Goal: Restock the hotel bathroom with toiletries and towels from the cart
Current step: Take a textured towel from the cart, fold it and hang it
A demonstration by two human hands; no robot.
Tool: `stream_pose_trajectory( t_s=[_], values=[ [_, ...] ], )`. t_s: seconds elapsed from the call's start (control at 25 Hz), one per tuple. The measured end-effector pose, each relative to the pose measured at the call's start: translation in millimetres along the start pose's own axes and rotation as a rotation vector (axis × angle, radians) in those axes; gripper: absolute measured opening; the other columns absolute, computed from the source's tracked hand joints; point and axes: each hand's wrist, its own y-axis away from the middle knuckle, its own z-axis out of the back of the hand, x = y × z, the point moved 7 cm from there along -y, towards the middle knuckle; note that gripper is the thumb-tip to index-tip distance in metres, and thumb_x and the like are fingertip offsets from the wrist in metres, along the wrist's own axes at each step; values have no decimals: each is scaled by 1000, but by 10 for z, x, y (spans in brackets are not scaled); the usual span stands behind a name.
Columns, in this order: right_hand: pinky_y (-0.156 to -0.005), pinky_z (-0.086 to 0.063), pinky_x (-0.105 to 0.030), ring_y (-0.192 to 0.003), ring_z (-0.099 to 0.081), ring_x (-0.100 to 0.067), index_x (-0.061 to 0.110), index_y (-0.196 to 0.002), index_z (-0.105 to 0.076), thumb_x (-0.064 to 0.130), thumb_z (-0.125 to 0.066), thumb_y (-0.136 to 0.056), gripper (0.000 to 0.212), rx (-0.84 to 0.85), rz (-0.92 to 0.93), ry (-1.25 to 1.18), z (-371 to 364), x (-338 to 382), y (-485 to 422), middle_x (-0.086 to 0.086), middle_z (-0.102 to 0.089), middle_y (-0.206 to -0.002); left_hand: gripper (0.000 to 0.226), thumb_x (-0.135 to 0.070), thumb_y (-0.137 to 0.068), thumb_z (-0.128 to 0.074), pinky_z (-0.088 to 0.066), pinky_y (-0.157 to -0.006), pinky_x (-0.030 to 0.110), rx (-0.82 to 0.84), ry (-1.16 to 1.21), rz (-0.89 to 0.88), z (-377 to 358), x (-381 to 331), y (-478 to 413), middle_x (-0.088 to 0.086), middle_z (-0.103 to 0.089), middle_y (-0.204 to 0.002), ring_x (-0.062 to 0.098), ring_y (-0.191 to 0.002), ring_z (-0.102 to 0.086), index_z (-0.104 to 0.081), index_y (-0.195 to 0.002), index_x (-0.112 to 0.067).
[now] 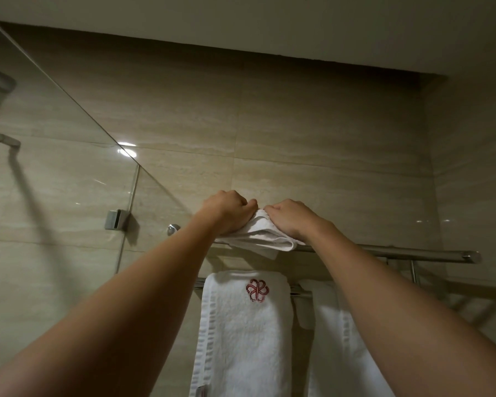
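The small folded towel [258, 239] lies directly under both hands, on top of the metal rack [398, 252]; its long axis appears to run side to side along the rack's front rail, from beneath the left wrist to beneath the right wrist. The left hand [226, 210] has its fingers curled over the towel's far edge, toward the tiled wall [312, 124]; the right hand [289, 219] meets it there, fingertips almost touching the left's, fingers bent down into the same edge; both seem to grip the cloth rather than lie flat on it, though the fingertips are hidden. Neither hand is nearer; they share the towel's middle, so its outer ends lie under the wrists. The near fold overhangs the rail toward the person, sagging a little below the right wrist; squaring it probably means pushing away, toward the wall. Below the hands, a hanging towel [241, 333] with a red emblem drapes from a lower bar; a second white towel [327, 339] hangs under the right forearm.
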Motion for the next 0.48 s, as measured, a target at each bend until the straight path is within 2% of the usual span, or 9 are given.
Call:
stream_pose_trajectory(
  t_s=[0.08, 0.16, 0.24, 0.36, 0.48],
  values=[
    [-76, -46, -38, -87, -61, -26, 17, -90, -67, 48, -30, -99, 49, 68, -7, 8, -13, 2, 47, -8, -68, -95, 60, -57, -100, -29, -45, -79, 34, 58, -19, 30, -11, 35, 53, 13, -68, -111, 27, -91, -58, -74, -111, -19],
    [-72, -42, -38, -83, -59, -24, 19, -88, -64, 50, -26, -99, 49, 113, -3, 31, -19, -1, 88, -7, -66, -94, 64, -60, -100, -26, -47, -85, 36, 95, -27, 45, -7, 45, 105, 14, -67, -114, 29, -95, -59, -73, -115, -18],
    [-70, -41, -36, -81, -58, -23, 19, -89, -63, 51, -26, -99, 50, 135, -7, 49, -10, 1, 96, -8, -66, -94, 66, -61, -100, -25, -47, -82, 36, 103, -35, 46, 13, 41, 137, 14, -67, -112, 28, -93, -60, -73, -115, -18],
    [-69, -43, -35, -74, -59, -21, 17, -93, -65, 56, -33, -93, 50, 188, -64, 16, -1, -37, 33, -5, -69, -89, 65, -61, -100, -25, -44, -77, 34, 97, -17, 37, 22, 31, 158, 12, -68, -108, 25, -89, -59, -74, -112, -19],
    [-69, -42, -35, -65, -55, -17, 21, -90, -64, 50, -43, -91, 36, 261, -131, -145, -4, -104, -31, 0, -65, -79, 64, -58, -102, -25, -47, -78, 35, 76, -19, 12, 15, 40, 137, 11, -69, -105, 24, -88, -60, -75, -108, -19]
  ],
)
